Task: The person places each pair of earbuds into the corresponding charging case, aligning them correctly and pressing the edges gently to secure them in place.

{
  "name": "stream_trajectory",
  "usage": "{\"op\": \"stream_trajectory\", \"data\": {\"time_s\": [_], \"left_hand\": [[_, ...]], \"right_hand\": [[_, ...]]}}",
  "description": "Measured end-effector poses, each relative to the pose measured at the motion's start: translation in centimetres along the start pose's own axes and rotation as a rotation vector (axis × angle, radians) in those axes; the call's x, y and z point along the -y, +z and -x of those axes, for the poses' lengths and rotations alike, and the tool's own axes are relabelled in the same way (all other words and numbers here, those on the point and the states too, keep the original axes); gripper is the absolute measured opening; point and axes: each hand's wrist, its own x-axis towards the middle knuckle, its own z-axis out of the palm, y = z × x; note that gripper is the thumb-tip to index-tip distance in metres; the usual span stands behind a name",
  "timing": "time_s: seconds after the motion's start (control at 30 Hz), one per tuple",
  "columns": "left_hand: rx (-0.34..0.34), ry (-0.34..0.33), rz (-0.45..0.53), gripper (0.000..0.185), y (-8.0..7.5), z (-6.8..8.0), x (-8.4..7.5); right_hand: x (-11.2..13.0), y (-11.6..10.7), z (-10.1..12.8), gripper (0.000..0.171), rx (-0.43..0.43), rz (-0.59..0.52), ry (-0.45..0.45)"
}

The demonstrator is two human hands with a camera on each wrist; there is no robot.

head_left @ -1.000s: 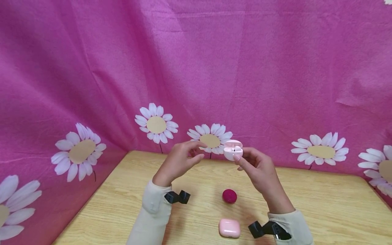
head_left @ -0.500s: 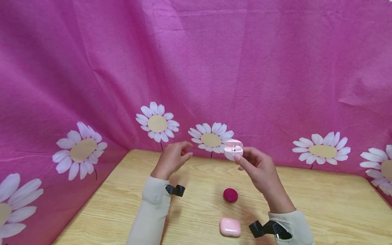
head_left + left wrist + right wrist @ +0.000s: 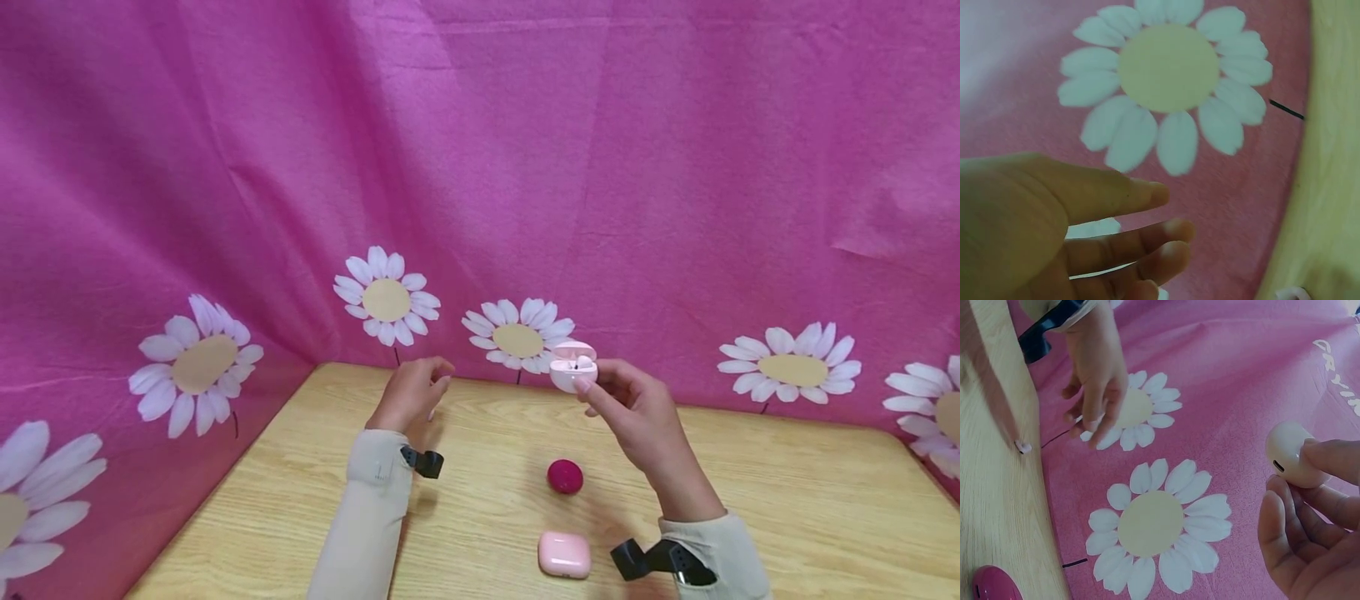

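Note:
My right hand (image 3: 633, 412) pinches a pale pink earbud case (image 3: 573, 379) between thumb and fingers, well above the table. Its lid is up, and a white earbud (image 3: 582, 362) shows inside. From the right wrist view only the case's rounded outside (image 3: 1290, 456) with a dark slot is seen. My left hand (image 3: 411, 393) hovers over the table's far left part, fingers loosely bent. Nothing lies between its thumb and fingers (image 3: 1163, 250) in the left wrist view. A small pale earbud-like piece (image 3: 1023, 447) lies on the wood below that hand.
On the wooden table (image 3: 480, 500) sit a dark pink rounded case (image 3: 565, 477) and, nearer me, a closed light pink earbud case (image 3: 565, 555). A magenta cloth (image 3: 637, 183) with printed daisies stands behind the table and along its left side.
My left hand has drawn away from the open case, to the left and slightly lower. The right hand keeps holding the case in nearly the same spot.

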Motion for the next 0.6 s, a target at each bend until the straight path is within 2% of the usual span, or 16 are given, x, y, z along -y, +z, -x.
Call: {"op": "stream_trajectory", "data": {"time_s": [0.2, 0.6], "left_hand": [[-0.035, -0.024, -0.064, 0.018, 0.9, -0.1, 1.5], [-0.092, -0.088, -0.103, 0.026, 2.6, -1.0, 4.2]], "right_hand": [[0.0, 0.0, 0.0, 0.025, -0.001, -0.001, -0.006], [0.1, -0.2, -0.1, 0.024, -0.003, -0.005, -0.007]]}}
